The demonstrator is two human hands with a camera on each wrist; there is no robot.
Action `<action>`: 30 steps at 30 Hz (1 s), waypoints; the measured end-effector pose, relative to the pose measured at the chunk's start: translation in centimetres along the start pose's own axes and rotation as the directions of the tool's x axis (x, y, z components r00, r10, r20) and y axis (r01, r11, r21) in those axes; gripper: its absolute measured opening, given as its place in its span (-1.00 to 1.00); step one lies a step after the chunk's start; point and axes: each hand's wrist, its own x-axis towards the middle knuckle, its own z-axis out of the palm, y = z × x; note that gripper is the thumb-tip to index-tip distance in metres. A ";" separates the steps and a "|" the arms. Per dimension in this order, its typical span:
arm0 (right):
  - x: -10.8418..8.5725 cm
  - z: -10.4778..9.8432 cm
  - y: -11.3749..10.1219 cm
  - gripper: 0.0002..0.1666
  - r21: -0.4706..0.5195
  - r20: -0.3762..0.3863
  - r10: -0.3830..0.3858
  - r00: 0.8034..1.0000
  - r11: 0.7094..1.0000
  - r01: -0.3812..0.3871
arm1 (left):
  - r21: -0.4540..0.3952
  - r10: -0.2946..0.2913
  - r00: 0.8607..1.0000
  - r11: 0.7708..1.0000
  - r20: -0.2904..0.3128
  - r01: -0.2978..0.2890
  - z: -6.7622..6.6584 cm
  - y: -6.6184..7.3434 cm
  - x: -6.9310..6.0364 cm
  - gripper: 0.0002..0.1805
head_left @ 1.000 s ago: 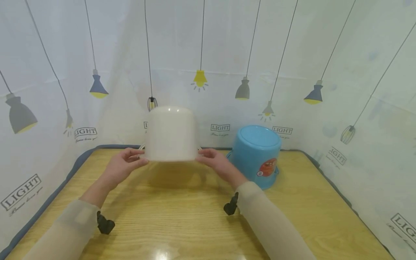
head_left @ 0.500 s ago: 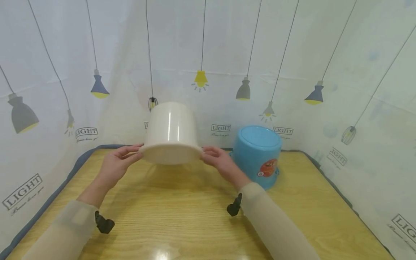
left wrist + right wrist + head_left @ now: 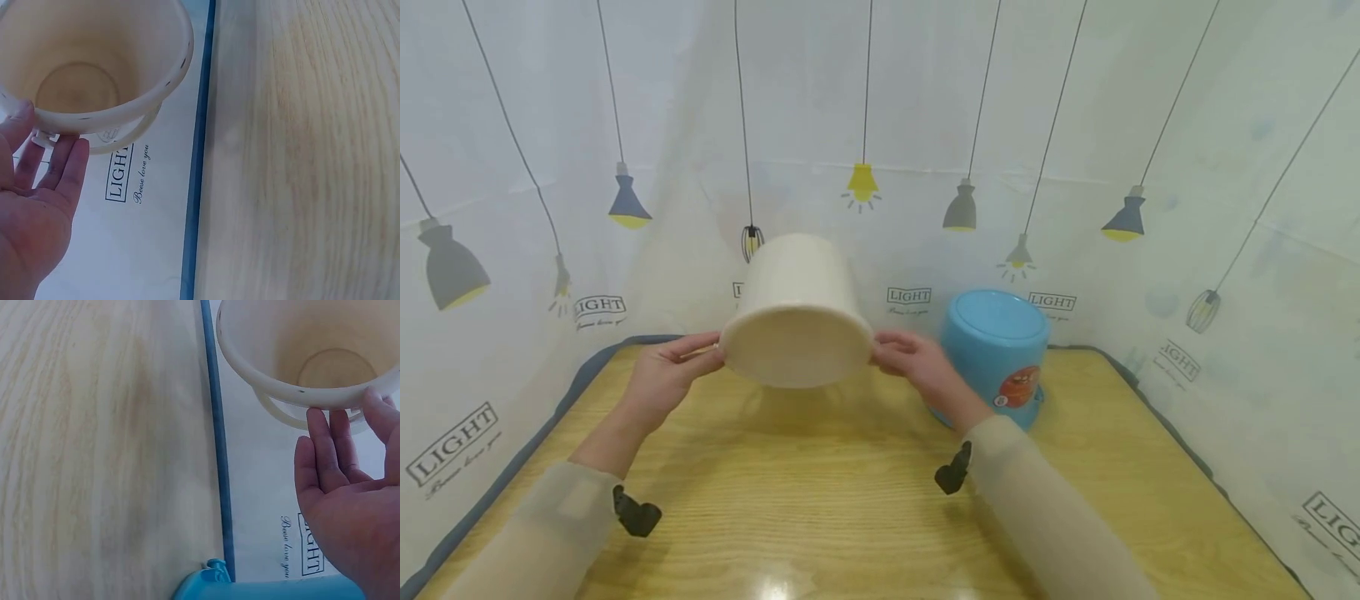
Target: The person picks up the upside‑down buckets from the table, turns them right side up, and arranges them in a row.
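The person's two hands are apart: the left hand (image 3: 658, 383) and the right hand (image 3: 928, 371) each pinch the rim (image 3: 125, 112) of a cream bucket (image 3: 801, 287), tilted above the wooden table (image 3: 820, 508), near an upside-down blue bucket (image 3: 992, 346).

Table (image 3: 820, 508): wood-grained top is showing a bright glare near its front.
Blue bucket (image 3: 988, 358): is standing upside down near the far edge, displaying a red sticker (image 3: 1019, 387).

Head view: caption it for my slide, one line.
Left hand and right hand hold a cream bucket by its rim, tilted above the table; an upturned blue bucket stands nearby.
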 end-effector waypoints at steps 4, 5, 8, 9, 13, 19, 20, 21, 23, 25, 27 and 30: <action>0.1 -0.1 -0.4 -0.56 -0.002 -0.012 -0.002 1.000 1.000 0.002 | -0.053 0.046 0.999 0.998 0.004 -0.046 0.1 0.2 0.0 -0.60; 0.2 -0.1 -0.5 -0.56 -0.003 -0.016 -0.001 1.000 1.000 0.001 | -0.059 0.049 0.999 0.997 0.005 -0.049 0.1 0.2 0.0 -0.59; 0.2 -0.2 -0.7 -0.54 -0.009 -0.019 -0.001 1.000 1.000 0.000 | -0.035 0.035 0.999 0.999 0.011 -0.034 0.0 0.2 0.0 -0.56; 0.3 -0.2 -0.7 -0.54 -0.010 -0.018 0.000 1.000 1.000 0.000 | -0.021 0.025 1.000 0.999 0.012 -0.025 0.0 0.3 0.0 -0.55; 0.3 -0.4 -0.9 -0.53 -0.026 -0.016 -0.002 1.000 1.000 0.001 | 0.015 0.009 1.000 1.000 0.018 -0.009 0.0 0.4 0.0 -0.46; 0.1 -0.7 -1.4 -0.51 -0.103 -0.032 0.021 0.999 0.994 -0.024 | 0.042 0.048 0.999 0.998 0.023 -0.049 0.0 0.7 0.2 -0.39; 0.0 -0.7 -1.5 -0.50 -0.115 -0.033 0.024 0.999 0.993 -0.028 | 0.048 0.053 0.998 0.997 0.028 -0.054 0.0 0.8 0.3 -0.39; 0.0 -0.8 -1.6 -0.49 -0.126 -0.036 0.030 0.999 0.991 -0.034 | 0.053 0.055 0.998 0.997 0.033 -0.057 -0.1 0.8 0.3 -0.39; 0.0 -0.9 -1.7 -0.47 -0.146 -0.031 0.030 0.999 0.989 -0.034 | 0.068 0.055 0.997 0.996 0.045 -0.058 -0.1 1.0 0.4 -0.38; 0.0 -1.0 -1.8 -0.45 -0.161 -0.024 0.029 0.999 0.986 -0.032 | 0.100 0.045 0.997 0.994 0.055 -0.050 -0.3 1.1 0.3 -0.35; 0.0 -1.1 -1.9 -0.43 -0.175 -0.011 0.016 1.000 0.984 -0.018 | 0.131 0.039 0.997 0.990 0.068 -0.047 -0.4 1.3 0.3 -0.32; 0.1 -1.3 -1.9 -0.40 -0.187 0.009 -0.007 1.000 0.982 0.008 | 0.138 0.046 0.994 0.989 0.102 -0.060 -0.7 1.6 0.2 -0.24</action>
